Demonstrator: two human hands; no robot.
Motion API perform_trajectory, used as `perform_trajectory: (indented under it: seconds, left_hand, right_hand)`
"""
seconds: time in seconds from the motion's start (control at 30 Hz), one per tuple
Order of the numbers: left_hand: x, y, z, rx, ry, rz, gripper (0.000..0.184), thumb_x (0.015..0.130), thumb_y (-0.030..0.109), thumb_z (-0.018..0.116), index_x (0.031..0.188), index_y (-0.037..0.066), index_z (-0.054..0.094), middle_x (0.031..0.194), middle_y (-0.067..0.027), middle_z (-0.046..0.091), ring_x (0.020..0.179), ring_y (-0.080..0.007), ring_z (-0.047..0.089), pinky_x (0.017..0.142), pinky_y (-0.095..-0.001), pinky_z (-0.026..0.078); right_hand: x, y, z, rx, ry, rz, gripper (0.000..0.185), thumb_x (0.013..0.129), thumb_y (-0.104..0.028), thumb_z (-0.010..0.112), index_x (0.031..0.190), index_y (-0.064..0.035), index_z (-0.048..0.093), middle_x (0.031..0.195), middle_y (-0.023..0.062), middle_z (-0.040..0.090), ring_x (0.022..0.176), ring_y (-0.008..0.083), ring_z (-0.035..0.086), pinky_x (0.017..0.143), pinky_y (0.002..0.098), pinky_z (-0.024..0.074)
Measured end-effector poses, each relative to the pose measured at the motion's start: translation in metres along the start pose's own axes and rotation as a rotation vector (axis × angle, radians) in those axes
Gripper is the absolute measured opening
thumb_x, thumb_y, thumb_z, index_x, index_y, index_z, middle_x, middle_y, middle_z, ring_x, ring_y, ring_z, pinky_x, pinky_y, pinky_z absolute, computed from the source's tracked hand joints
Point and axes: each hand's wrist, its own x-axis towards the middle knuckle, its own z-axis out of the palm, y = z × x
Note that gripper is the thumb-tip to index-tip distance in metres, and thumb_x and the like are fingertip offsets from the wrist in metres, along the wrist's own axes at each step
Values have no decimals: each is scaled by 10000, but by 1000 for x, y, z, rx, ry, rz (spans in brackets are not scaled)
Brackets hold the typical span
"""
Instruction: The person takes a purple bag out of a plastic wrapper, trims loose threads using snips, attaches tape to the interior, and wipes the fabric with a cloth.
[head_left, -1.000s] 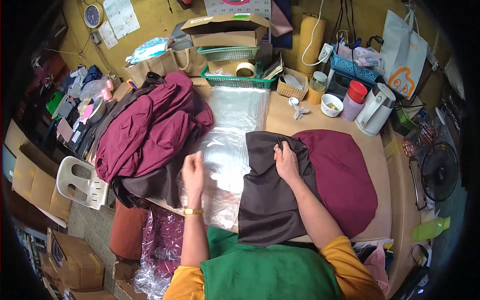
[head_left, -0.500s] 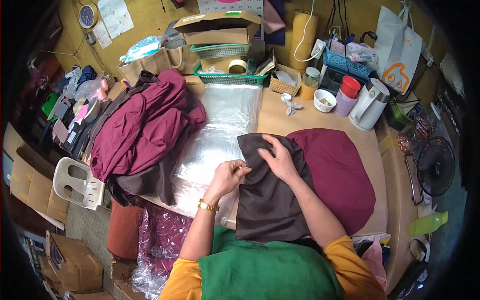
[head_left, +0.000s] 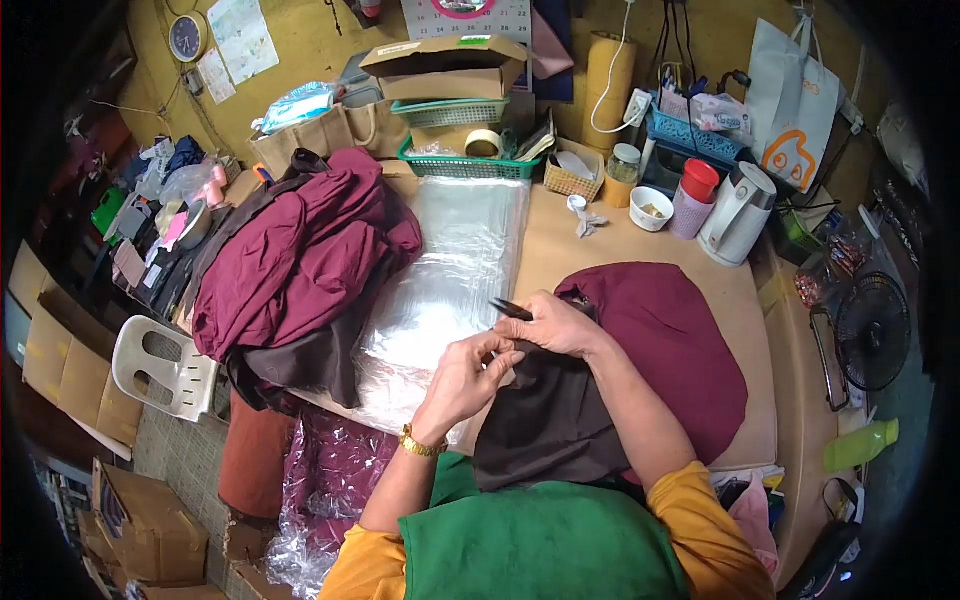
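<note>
On the table in front of me lies a dark brown cloth piece (head_left: 545, 420), joined or laid against a maroon cloth piece (head_left: 680, 350) on its right. My left hand (head_left: 465, 378) is closed, pinching the upper edge of the brown cloth with thumb and fingers. Just above it, my right hand (head_left: 558, 326) is closed and grips the gathered brown cloth. A slim black pointed end (head_left: 511, 309) sticks out past the right fingers; I cannot tell whether it is a fold of cloth or a small tool. The fingertips of both hands nearly meet.
Left of the cloth lies a stack of clear plastic bags (head_left: 450, 250). Farther left is a heap of maroon and brown garments (head_left: 310, 260). Behind stand a green basket (head_left: 470, 165), a jar (head_left: 622, 175), a white bowl (head_left: 651, 210) and an electric kettle (head_left: 738, 215).
My right hand has gone from lying spread on the brown cloth to gripping it. The cloth's upper part is now gathered up, and my left hand has moved slightly right.
</note>
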Motion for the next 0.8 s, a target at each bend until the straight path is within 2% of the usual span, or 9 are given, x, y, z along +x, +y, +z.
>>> perform_trajectory:
  seconds: [0.07, 0.17, 0.23, 0.27, 0.37, 0.43, 0.7, 0.77, 0.8]
  left_hand:
    - [-4, 9, -1, -55, 36, -32, 96, 888, 71, 678, 906, -21, 654, 699, -65, 632, 631, -109, 590, 567, -257, 461]
    - [-8, 12, -4, -118, 61, -39, 79, 914, 62, 658, 925, -16, 658, 732, 19, 619, 665, -43, 559, 571, -207, 457]
    - [-7, 12, -2, -39, 73, 191, 95, 909, 59, 665, 961, -19, 652, 768, 24, 612, 691, -27, 541, 584, -200, 453]
    - [-8, 12, -1, -37, 72, 194, 95, 909, 59, 665, 961, -19, 652, 768, 24, 612, 691, -27, 541, 584, -200, 453]
    - [-10, 12, 0, -153, 94, 128, 124, 903, 56, 673, 995, -22, 642, 798, 18, 623, 711, -31, 552, 597, -200, 459]
    - [-15, 18, -5, -169, 68, -41, 173, 906, 52, 666, 1054, -32, 637, 788, 16, 627, 738, -41, 569, 616, -208, 473]
    - [-20, 16, -28, -85, 107, -108, 205, 937, 174, 651, 909, -24, 694, 764, -20, 682, 692, -57, 595, 634, -216, 489]
    - [-18, 7, -27, -176, 132, -105, 220, 957, 198, 625, 894, -7, 674, 870, -55, 697, 760, -111, 663, 658, -218, 520]
    - [-17, 6, -24, -548, 82, -112, 196, 960, 173, 611, 896, -6, 657, 929, -75, 677, 818, -163, 680, 671, -233, 550]
  right_hand:
    - [0, 11, -1, 19, 83, 19, 506, 890, -487, 674, 926, 17, 687, 778, 2, 653, 768, 74, 558, 698, 266, 460]
    - [5, 18, -1, -95, 222, -143, 515, 898, -478, 666, 980, 31, 683, 807, 16, 664, 774, 86, 563, 716, 261, 456]
    - [5, 14, 11, 29, 255, -368, 454, 908, -408, 682, 994, 37, 668, 835, 29, 667, 789, 92, 571, 735, 258, 458]
    - [-3, 9, 10, 174, 114, -224, 387, 899, -344, 707, 984, 30, 657, 865, 15, 666, 809, 95, 580, 756, 255, 465]
    - [-12, 6, -4, 105, -24, -110, 324, 869, -285, 747, 940, 17, 653, 860, -6, 657, 808, 87, 585, 756, 249, 470]
    - [-13, 3, -5, 232, 141, -132, 201, 831, -150, 768, 890, -6, 642, 821, -30, 633, 746, 50, 563, 691, 233, 465]
    - [-22, -22, 8, -182, 475, -217, 232, 803, -177, 790, 859, -4, 647, 754, 53, 593, 672, 85, 566, 635, 275, 457]
    - [-24, -24, 13, -227, 503, -234, 254, 801, -196, 790, 899, -8, 650, 786, 60, 588, 688, 124, 593, 643, 293, 468]
    - [-25, -26, 16, -275, 535, -250, 281, 800, -215, 789, 940, -12, 653, 817, 67, 583, 703, 162, 619, 651, 311, 480]
